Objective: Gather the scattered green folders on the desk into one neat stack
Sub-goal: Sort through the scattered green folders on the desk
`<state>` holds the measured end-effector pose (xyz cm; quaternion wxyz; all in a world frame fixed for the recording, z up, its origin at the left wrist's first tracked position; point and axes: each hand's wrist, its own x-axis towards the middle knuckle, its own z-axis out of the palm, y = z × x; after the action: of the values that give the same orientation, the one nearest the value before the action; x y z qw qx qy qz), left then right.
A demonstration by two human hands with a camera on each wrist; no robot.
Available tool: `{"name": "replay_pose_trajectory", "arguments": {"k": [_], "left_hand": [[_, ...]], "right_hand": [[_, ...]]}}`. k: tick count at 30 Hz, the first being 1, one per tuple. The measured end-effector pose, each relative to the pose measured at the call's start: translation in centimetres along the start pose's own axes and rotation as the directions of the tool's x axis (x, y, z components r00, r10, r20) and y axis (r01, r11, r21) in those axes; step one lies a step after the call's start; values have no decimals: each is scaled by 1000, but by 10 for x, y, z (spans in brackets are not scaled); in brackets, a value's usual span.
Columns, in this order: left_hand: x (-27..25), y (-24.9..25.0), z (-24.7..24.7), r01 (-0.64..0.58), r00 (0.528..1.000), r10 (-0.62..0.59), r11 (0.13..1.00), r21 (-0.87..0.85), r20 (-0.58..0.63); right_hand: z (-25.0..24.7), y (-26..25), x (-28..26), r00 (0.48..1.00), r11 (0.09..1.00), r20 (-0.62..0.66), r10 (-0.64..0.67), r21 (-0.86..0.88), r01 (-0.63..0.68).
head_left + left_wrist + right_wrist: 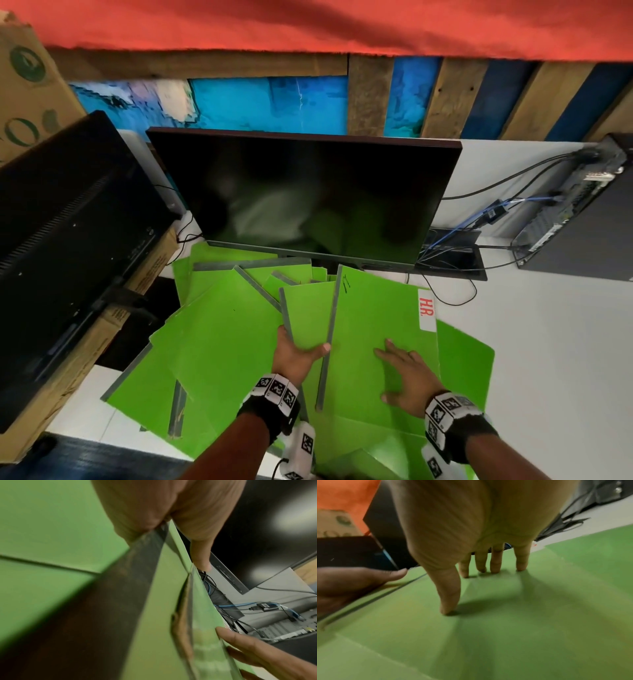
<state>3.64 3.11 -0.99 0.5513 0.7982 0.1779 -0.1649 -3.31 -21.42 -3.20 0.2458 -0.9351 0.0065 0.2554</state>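
Several green folders with grey spines lie overlapping on the white desk [555, 359], in front of the monitor. My left hand [301, 349] grips the near edge of a middle green folder [308, 315], thumb on top by its neighbour's grey spine and fingers underneath. In the left wrist view the left hand [171, 520] pinches this folder's grey spine [137, 574]. My right hand [400, 373] lies flat, fingers spread, on the folder labelled "HR." [387, 318]. The right wrist view shows the right hand's fingertips [494, 569] pressing on that green folder [522, 615]. More folders [219, 346] fan out to the left.
A dark monitor [308, 192] stands right behind the folders. Another black monitor [68, 222] rests on cardboard boxes [89, 349] at the left. A computer tower [575, 209] and loose cables [455, 253] sit at the back right. One folder [466, 373] sticks out to the right.
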Motion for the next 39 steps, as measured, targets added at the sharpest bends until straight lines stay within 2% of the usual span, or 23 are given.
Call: {"name": "replay_pose_trajectory", "arguments": {"k": [2, 4, 5, 6, 7, 8, 9, 10, 11, 13, 15, 18, 21, 23, 25, 28, 32, 35, 39], "left_hand": [[-1, -1, 4, -8, 1000, 8, 999, 36, -8], [-3, 0, 8, -24, 1000, 24, 999, 34, 21], [-4, 0, 8, -36, 999, 36, 999, 12, 36], [-7, 3, 7, -44, 998, 45, 999, -13, 47], [-10, 6, 5, -53, 997, 55, 998, -44, 57], [-13, 7, 2, -60, 995, 66, 995, -81, 74], [-17, 8, -1, -71, 992, 84, 989, -131, 97], [-19, 6, -5, -74, 989, 95, 983, -168, 118], [-22, 6, -8, -82, 985, 110, 977, -195, 136], [-25, 5, -12, -86, 980, 122, 971, -222, 156], [-25, 3, -15, -90, 977, 132, 968, -234, 170], [-28, 3, -18, -108, 964, 163, 962, -251, 212], [-35, 5, -17, -112, 949, 167, 971, -212, 267], [-40, 7, -11, -136, 940, 164, 984, -114, 299], [-45, 8, -5, -146, 936, 167, 985, -88, 309], [-49, 5, -1, -156, 948, 178, 983, -101, 265], [-50, 9, -10, -182, 964, 210, 969, -170, 166], [-43, 9, -31, -201, 977, 211, 961, -189, 32], [-25, 8, -90, -170, 985, 166, 966, -195, -38]], "right_hand": [[-3, 8, -5, 996, 998, 52, -67, 26, 66], [-6, 15, -9, 998, 997, 5, -57, 55, 56], [-7, 20, -10, 996, 997, -84, -2, 73, 8], [-9, 25, -10, 970, 993, -226, 95, 90, -77], [-8, 38, -7, 911, 968, -339, 235, 163, -190], [-11, 45, -5, 843, 919, -381, 379, 258, -297], [-10, 55, -2, 792, 852, -357, 496, 374, -365], [-11, 60, 0, 776, 780, -292, 559, 502, -373], [-11, 63, 1, 777, 699, -236, 583, 634, -332], [-14, 65, 2, 802, 545, -115, 586, 789, -285], [-18, 65, 0, 801, 516, -120, 587, 818, -255], [-20, 64, -1, 771, 560, -212, 601, 799, -216], [-17, 57, 1, 818, 639, -203, 538, 731, -239], [-15, 46, 4, 852, 686, -209, 480, 695, -216], [-16, 30, 6, 870, 715, -228, 438, 675, -183], [-18, 10, 3, 878, 709, -249, 409, 693, -133], [-25, -15, -2, 849, 661, -278, 449, 743, -106], [-34, -40, 2, 876, 665, -309, 371, 747, -18], [-33, -65, 22, 931, 690, -281, 232, 723, 46]]}}
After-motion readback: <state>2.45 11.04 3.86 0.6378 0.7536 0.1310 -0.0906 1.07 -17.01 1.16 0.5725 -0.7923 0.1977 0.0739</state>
